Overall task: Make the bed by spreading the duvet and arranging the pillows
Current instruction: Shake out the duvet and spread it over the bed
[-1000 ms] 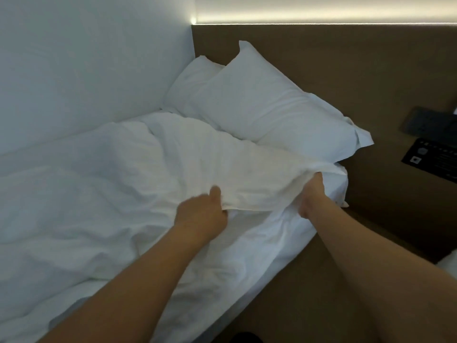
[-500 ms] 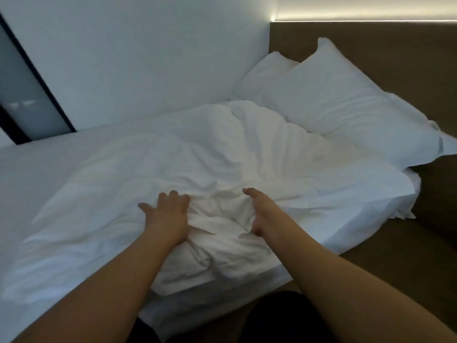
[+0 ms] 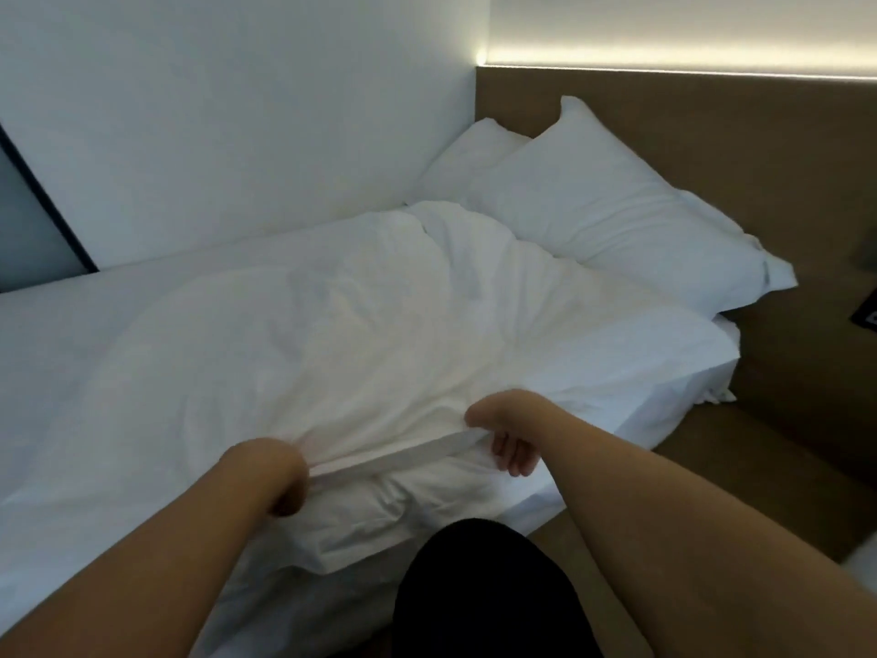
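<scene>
Duvet [image 3: 360,334] bunched ahead of both hands; left hand [image 3: 280,477] and right hand [image 3: 503,434] grip near edge, long axis running left-right, pillows [image 3: 607,220] far right.

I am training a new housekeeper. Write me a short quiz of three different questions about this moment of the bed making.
1. True or false: both hands grip the near edge of the duvet.
2. How many pillows lean at the headboard? A) one B) two C) three
3. Fill in: the duvet is still ____, not spread flat.

Key
1. True: the left hand and the right hand both hold the edge, lifted.
2. B: the front pillow partly hides the rear pillow.
3. Bunched.
</scene>
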The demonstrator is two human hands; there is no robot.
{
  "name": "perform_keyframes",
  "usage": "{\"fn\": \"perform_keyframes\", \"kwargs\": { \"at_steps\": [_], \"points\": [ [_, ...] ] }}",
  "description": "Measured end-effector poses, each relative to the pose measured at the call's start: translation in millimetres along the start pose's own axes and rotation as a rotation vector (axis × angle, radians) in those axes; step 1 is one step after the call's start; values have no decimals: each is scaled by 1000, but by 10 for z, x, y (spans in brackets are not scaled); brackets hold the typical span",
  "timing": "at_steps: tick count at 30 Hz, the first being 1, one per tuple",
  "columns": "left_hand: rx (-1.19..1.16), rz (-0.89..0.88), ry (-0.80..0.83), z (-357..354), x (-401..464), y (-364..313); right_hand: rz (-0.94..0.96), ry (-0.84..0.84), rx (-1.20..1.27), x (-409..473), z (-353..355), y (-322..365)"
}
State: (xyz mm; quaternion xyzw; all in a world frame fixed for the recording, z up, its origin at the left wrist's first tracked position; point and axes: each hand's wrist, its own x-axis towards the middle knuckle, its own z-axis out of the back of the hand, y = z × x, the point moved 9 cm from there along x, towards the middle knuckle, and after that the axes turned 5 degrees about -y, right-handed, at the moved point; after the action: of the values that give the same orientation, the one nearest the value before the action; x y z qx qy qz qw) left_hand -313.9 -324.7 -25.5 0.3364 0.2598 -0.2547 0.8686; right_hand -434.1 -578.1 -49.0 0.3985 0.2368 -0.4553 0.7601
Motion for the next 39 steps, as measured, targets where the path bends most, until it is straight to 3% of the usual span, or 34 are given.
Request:
{"fn": "perform_keyframes", "kwargs": {
  "at_steps": [2,3,4,6,9,14,20,27,33,36,39],
  "points": [
    [-19,-35,225,111,-156,-207,48,-53,-118,-101,313,-13],
    [-42,-58,241,307,-205,-322,94,-124,-138,-111,529,18],
    [-90,-84,174,590,-219,-439,159,-232,-154,-114,784,67],
    [-216,-151,-125,1310,-176,-668,268,-447,-181,-114,1283,140],
    [-216,-244,-523,2320,-123,-953,319,-521,-218,-63,1777,112],
    [-148,-324,-754,3467,51,-1493,326,-557,-163,55,2460,-21],
    [-75,-293,-779,4269,697,-1864,244,-576,-129,630,3143,-20],
    [-158,-243,-737,4956,2000,-1761,248,-536,-91,1818,3508,390],
    [-266,-71,-565,4718,3456,-1396,296,-433,35,2989,3412,988],
    [-369,-128,-657,4545,3731,-1437,347,-430,34,3413,3394,1317],
    [-712,-199,-838,4496,3657,-1234,391,-409,166,3611,3400,1611]
  ]
}}
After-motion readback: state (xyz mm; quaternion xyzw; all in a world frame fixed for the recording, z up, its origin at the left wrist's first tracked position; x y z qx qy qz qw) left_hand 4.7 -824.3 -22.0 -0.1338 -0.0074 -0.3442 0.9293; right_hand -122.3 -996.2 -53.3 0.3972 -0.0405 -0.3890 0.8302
